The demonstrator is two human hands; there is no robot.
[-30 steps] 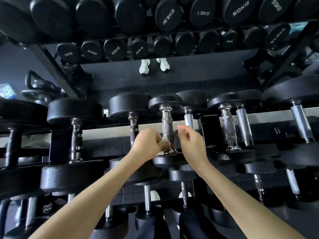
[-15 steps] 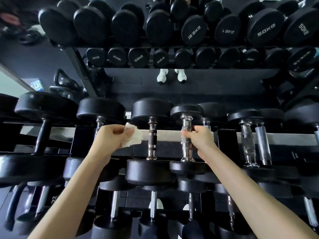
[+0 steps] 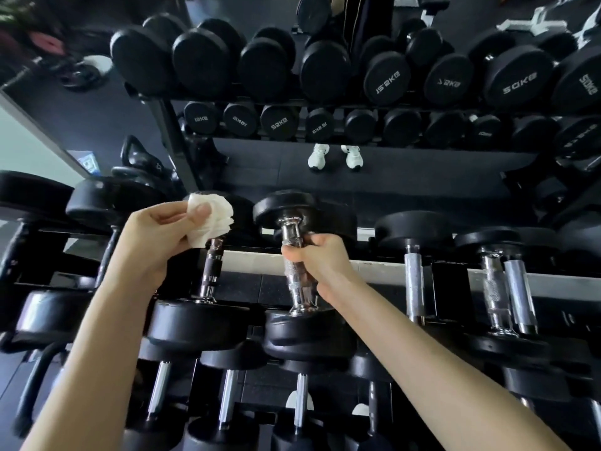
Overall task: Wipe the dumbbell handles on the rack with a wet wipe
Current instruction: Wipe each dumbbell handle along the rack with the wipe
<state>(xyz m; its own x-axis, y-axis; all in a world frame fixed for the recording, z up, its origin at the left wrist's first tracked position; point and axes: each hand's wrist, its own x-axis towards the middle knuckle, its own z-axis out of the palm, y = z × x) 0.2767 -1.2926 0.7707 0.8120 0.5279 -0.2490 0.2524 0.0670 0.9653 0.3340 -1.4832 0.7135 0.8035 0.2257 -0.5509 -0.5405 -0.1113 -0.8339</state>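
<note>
The right hand (image 3: pixel 320 258) is closed around the middle of a shiny metal handle (image 3: pixel 290 231), with the fingers curled over it from the right side. The dumbbell (image 3: pixel 305 336) stands with one black head above the grip and one below, across the white rail (image 3: pixel 260 260) behind the grip. The main danger, in my judgement, is a slip. If the metal is damp from wiping, the bare palm can lose its hold, and then the heavy dumbbell may drop or knock the darker handle (image 3: pixel 211 268) just to the left of the grip. A second problem is that the palm covers the middle part of the handle, so this part cannot be cleaned, and bare skin may dirty it again. The right arm reaches forward and up from the lower right, with the wrist almost straight. To the left of the grip and higher, the left hand (image 3: pixel 156 236) is raised with the thumb on top. It pinches a crumpled white wipe (image 3: pixel 211 216), which hangs above the darker handle and touches no metal.
</note>
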